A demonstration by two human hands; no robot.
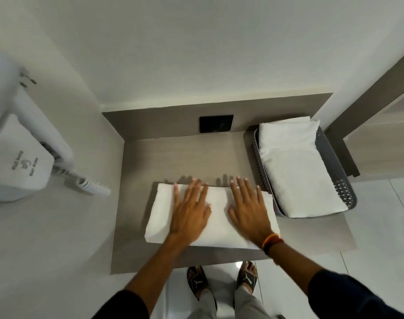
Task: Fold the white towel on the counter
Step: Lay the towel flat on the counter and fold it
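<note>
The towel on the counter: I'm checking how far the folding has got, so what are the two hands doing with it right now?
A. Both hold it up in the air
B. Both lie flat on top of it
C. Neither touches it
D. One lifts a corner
B: the left hand and right hand rest palm-down, fingers spread, on the folded towel, which lies flat on the counter.

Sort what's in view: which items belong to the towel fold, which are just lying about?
In the job: white towel, counter, left hand and right hand, both flat on the towel.

Lying about: grey basket with folded towel, hair dryer, wall socket.
</note>
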